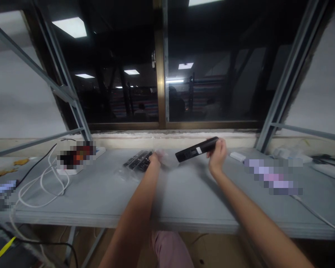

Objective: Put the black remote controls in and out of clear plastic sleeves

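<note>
My right hand (218, 153) grips the right end of a long black object (194, 150) with a small white label, holding it tilted above the grey table. My left hand (155, 158) is at the right edge of a clear plastic bag (134, 163) that has dark items inside; its fingers are blurred, and what they pinch is hard to make out. The bag lies on the table (192, 197), left of the black object. Clear film also shows between my left hand and the black object.
At the left, white cables (41, 184) loop beside a white power strip (100, 152) and a pixelated item. A white plug block (237, 157) and another pixelated item with a cable lie right. Metal shelf posts rise at both sides, before a dark window (123, 56).
</note>
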A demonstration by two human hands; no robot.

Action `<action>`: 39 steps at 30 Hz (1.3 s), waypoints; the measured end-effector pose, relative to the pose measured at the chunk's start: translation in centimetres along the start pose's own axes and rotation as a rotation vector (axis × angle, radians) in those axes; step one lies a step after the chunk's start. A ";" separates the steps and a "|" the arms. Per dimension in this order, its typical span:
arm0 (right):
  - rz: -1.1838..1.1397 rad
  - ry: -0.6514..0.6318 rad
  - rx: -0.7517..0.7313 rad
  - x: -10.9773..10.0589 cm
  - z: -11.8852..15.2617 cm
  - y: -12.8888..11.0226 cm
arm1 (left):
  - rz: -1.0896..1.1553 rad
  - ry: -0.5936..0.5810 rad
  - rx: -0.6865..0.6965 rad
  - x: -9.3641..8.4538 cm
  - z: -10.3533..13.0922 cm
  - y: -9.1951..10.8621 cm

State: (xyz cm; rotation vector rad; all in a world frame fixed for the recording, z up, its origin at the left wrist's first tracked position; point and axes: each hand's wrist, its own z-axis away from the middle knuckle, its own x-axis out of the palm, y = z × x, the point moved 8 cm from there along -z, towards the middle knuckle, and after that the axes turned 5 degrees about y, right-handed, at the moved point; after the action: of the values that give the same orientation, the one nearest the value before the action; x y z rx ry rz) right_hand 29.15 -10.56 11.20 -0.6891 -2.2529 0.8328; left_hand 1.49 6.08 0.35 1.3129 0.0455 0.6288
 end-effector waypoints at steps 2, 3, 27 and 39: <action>-0.059 0.114 0.114 -1.0 -0.9 1.6 | -0.047 0.034 -0.005 -0.4 0.0 0.0; -0.084 0.153 0.151 -1.4 -1.2 2.2 | -0.071 0.032 -0.004 -0.4 0.1 0.0; 0.267 -0.843 -0.013 6.9 5.6 10.0 | -1.724 -0.473 0.881 4.3 5.7 -1.6; 0.347 -1.077 0.003 7.1 7.4 9.9 | -1.348 -0.337 0.846 4.1 5.8 0.5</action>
State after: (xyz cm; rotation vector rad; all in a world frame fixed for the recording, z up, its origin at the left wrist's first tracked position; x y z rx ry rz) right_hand 21.68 -2.19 2.47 -0.7344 -3.0905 1.6693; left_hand 6.89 2.82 3.68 1.7831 0.9143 -0.8609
